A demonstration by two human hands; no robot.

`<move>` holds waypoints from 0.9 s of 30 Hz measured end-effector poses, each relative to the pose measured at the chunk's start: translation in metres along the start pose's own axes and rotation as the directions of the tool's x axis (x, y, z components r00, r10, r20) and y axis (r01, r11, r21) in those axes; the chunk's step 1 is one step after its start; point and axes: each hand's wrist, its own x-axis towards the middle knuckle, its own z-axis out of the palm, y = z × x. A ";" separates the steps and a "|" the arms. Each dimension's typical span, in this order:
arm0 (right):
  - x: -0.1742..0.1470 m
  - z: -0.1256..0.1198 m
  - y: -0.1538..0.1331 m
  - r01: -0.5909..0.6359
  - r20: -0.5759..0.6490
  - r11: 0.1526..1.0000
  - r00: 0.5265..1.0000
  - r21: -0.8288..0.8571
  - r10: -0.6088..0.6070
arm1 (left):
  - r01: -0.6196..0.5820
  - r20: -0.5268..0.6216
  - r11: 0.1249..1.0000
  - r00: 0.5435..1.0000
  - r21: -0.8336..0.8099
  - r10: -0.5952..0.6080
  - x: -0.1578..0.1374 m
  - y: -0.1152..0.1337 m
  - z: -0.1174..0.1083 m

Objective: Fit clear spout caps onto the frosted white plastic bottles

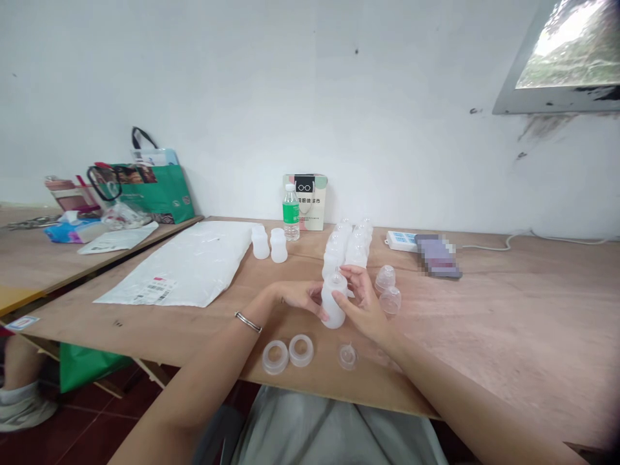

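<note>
Between my two hands stands a translucent white baby bottle [333, 307] with a clear nipple [336, 275] at its top. My left hand [304, 297] grips the bottle's lower left side. My right hand [361, 302] wraps its upper right, thumb on the front and fingers near the nipple. Nearer the table's front edge lie two clear collar rings [276, 365] and a loose nipple [347, 356]. Two clear dome caps [390, 301] sit right of my right hand. Behind the held bottle, two rows of bottles [357, 248] topped with clear domes run back toward the wall.
Two white bottles [278, 245] stand beside a large white plastic mailer [181, 261] at left. A water bottle [291, 216] and a paper bag [317, 203] are by the wall. A power strip [401, 241] and a blurred phone [440, 256] lie at right.
</note>
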 end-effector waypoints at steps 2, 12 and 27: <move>0.000 0.000 0.000 -0.002 0.020 0.999 1.000 0.036 0.002 | 0.006 0.005 1.000 1.000 0.000 -0.006 0.000 0.001 0.000; -0.001 0.000 0.002 0.019 0.035 0.996 0.999 0.088 -0.023 | 0.012 0.012 1.000 1.000 -0.007 -0.012 0.000 0.003 0.001; -0.001 0.000 0.004 0.023 0.032 0.998 0.999 0.057 -0.025 | 0.008 0.015 1.000 1.000 -0.004 -0.008 0.000 0.006 0.002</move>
